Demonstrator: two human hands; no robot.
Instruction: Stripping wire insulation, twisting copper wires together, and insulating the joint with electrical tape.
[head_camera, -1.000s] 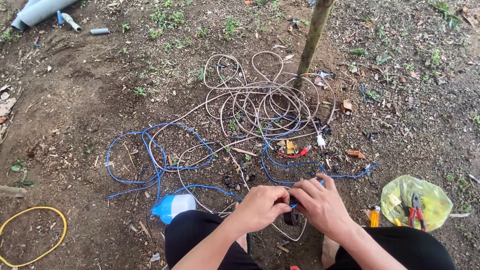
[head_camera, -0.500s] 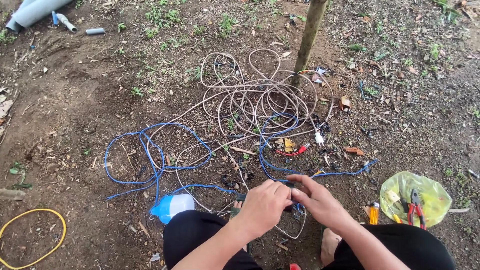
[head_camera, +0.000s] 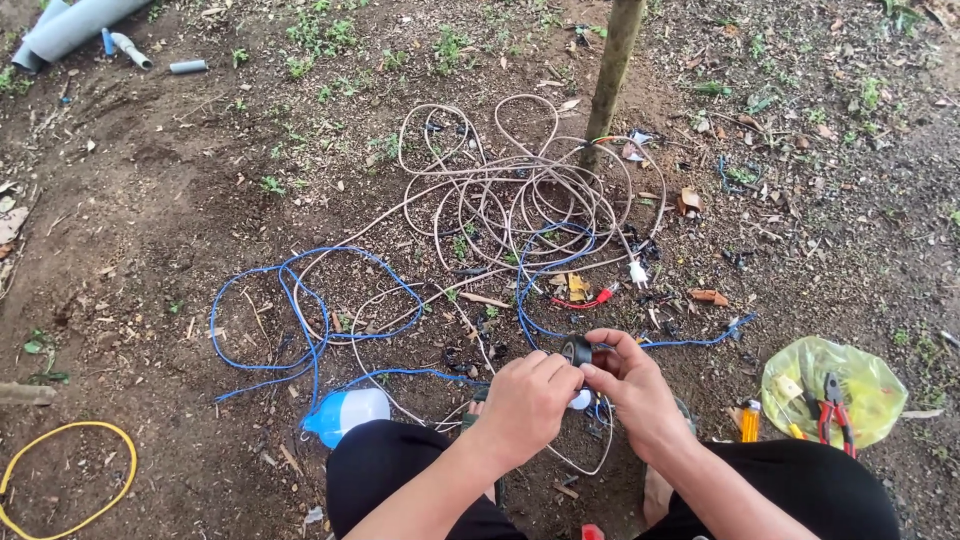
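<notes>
Hands meet low at centre: my left hand and right hand, fingers clamped together on a small black round fitting between their tips, blue cable trailing from it over bare soil; beige cable coiled beyond.

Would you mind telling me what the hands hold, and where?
Both hands, left and right, pinch a small black round part by its sides; blue wire leads from it.
</notes>
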